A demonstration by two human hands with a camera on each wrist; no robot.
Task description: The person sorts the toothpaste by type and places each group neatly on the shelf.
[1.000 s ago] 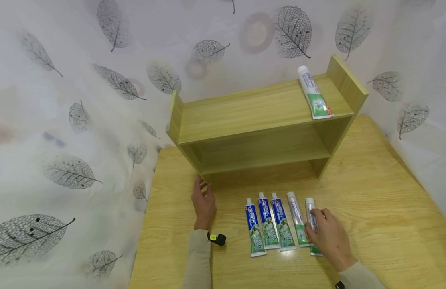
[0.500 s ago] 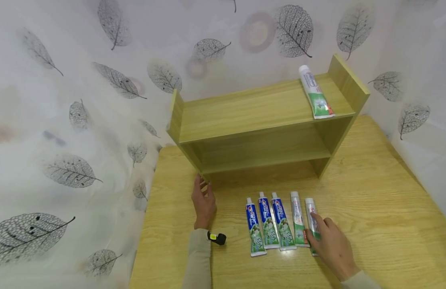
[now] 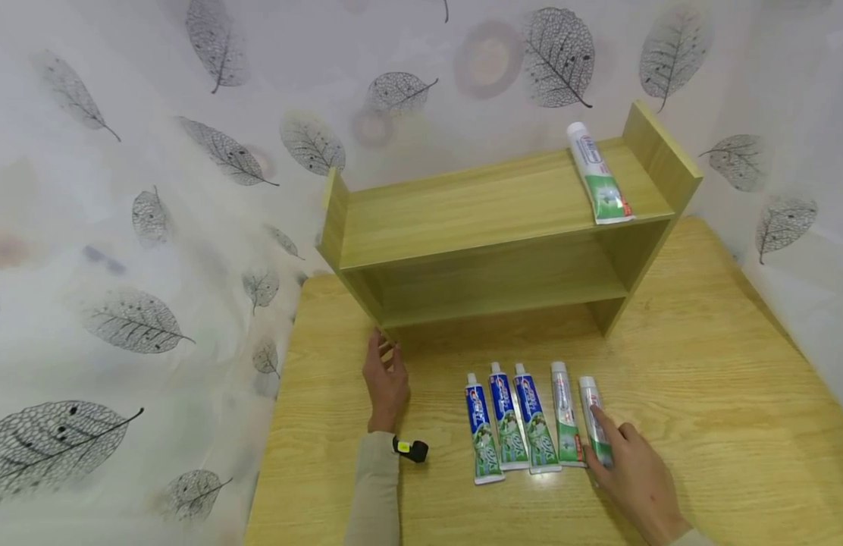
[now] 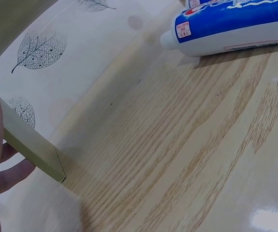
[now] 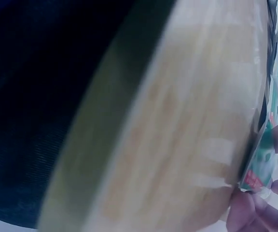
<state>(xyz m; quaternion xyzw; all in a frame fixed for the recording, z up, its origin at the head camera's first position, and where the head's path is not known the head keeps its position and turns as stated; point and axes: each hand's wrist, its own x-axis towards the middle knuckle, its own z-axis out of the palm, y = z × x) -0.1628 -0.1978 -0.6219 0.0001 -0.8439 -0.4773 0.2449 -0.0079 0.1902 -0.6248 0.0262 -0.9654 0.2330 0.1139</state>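
Note:
Five toothpaste tubes lie side by side on the wooden table (image 3: 708, 379): three blue ones (image 3: 506, 421), a white-green one (image 3: 565, 417), and the rightmost tube (image 3: 590, 409). My right hand (image 3: 609, 447) covers that rightmost tube's lower end, index finger along it. In the right wrist view my fingertips (image 5: 243, 215) pinch its crimped end (image 5: 259, 169). My left hand (image 3: 386, 379) holds the bottom front corner of the wooden shelf's (image 3: 490, 212) left panel (image 4: 33, 147), fingers (image 4: 11, 174) behind it. A sixth tube (image 3: 595, 178) lies on the top shelf at right.
Leaf-patterned curtain closes in the table at the back, left and right. The shelf's middle level (image 3: 503, 292) holds nothing. A blue tube (image 4: 235, 24) shows in the left wrist view. Bare tabletop lies right of the tube row.
My right hand has slid back along the rightmost tube toward me, uncovering most of it. The left hand and shelf have stayed put.

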